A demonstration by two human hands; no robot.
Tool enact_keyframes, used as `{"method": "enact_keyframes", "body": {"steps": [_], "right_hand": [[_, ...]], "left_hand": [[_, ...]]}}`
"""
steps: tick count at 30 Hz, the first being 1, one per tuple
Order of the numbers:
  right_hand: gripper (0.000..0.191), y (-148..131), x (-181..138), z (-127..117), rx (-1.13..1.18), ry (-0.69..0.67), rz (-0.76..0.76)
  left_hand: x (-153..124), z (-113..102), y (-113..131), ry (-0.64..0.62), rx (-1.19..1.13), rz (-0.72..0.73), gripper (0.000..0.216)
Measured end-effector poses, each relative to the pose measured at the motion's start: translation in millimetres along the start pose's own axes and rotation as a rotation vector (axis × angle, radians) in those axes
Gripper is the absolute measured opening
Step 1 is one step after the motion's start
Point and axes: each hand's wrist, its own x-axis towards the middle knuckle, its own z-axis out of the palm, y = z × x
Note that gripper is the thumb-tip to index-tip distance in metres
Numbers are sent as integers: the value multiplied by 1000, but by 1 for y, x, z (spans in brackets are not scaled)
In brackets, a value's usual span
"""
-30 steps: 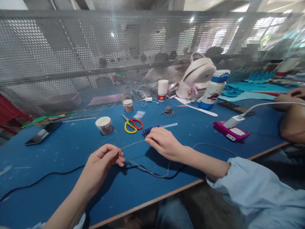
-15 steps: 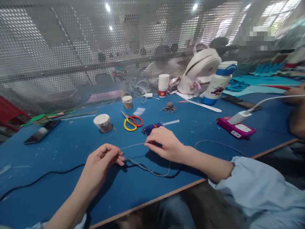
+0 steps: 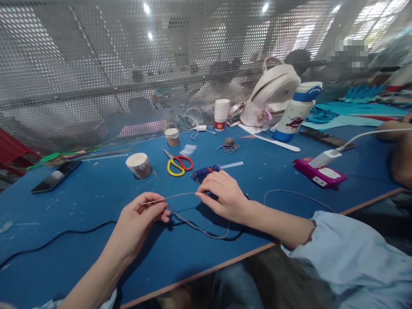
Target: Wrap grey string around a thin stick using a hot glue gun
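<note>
Blue table (image 3: pixel 93 195): runs back to a perforated metal screen (image 3: pixel 106 64); its brown front edge (image 3: pixel 206 272) slants upward to the right.
Thin gray string (image 3: pixel 180 195): above the table, stretched nearly level between the two hands, one end lying over the left fingers.
Right hand (image 3: pixel 222 197): thumb and forefinger pinched on the string; a blue glue gun (image 3: pixel 206 172) sits just beyond the knuckles, so room is tight there.
Left hand (image 3: pixel 141 212): fingers curled narrow under the string; I cannot tell whether the thumb presses it. Wide blue surface lies to its left.
Gray cord (image 3: pixel 206 233): loops below the string, alongside a black cord (image 3: pixel 71 232), with a strip of table between loop and front edge.
Scissors (image 3: pixel 177 165): beyond the hands, between a white-topped pot (image 3: pixel 139 165) and the glue gun.
Yarn ball (image 3: pixel 229 145): farther back, in front of stacked paper cups (image 3: pixel 222 115).
Purple box (image 3: pixel 320 174): well to the right, near the front edge; a white plug (image 3: pixel 323 159) stands on it.
Phone (image 3: pixel 56 177): far left, near the table's side edge.
Bottle (image 3: pixel 296 116): upright beside a pale backpack (image 3: pixel 270 96).
</note>
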Motion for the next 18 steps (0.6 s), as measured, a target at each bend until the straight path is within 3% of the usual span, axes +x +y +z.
{"method": "enact_keyframes", "body": {"steps": [7, 18], "right_hand": [[16, 5, 1, -1, -38, 22, 16], [17, 14, 10, 2, -154, 75, -74]], "left_hand": [[-2, -2, -2, -36, 105, 38, 21], [1, 0, -5, -114, 57, -177, 23]]}}
